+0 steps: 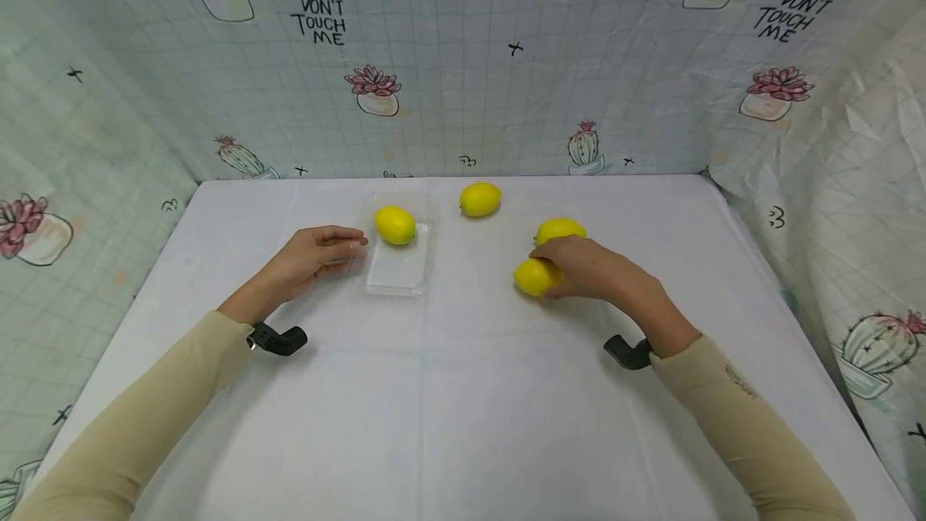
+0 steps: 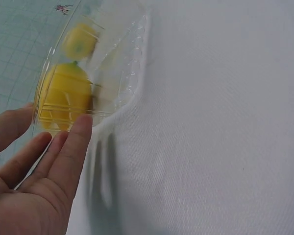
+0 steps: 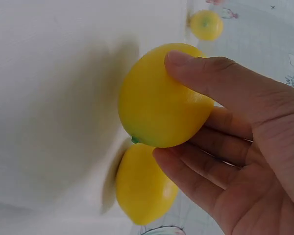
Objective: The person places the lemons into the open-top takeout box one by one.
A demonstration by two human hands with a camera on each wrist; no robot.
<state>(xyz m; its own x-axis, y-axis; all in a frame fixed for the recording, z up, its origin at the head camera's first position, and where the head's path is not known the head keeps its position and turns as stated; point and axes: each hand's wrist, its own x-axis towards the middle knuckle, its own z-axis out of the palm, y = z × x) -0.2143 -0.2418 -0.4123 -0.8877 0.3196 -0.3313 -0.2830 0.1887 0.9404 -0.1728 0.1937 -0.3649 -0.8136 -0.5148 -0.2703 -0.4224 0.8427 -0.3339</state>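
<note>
My right hand (image 1: 595, 270) grips a yellow lemon (image 3: 157, 103) between thumb and fingers, right of the table's middle. In the right wrist view the lemon casts a shadow on the cloth. Just behind it in the head view lies a second lemon (image 1: 560, 228), partly covered by the hand. A clear plastic tray (image 1: 394, 273) stands left of centre with one lemon (image 1: 395, 225) in its far half. Close to the tray's left side is my left hand (image 1: 313, 262), fingers loosely extended and holding nothing; whether the fingertips touch the wall I cannot tell.
Another lemon (image 1: 481, 199) lies near the table's back edge, to the right of the tray. White cloth (image 1: 470, 408) covers the table. Patterned sheets (image 1: 463, 63) hang behind it and along both sides. Each wrist carries a black strap-mounted device (image 1: 278, 339).
</note>
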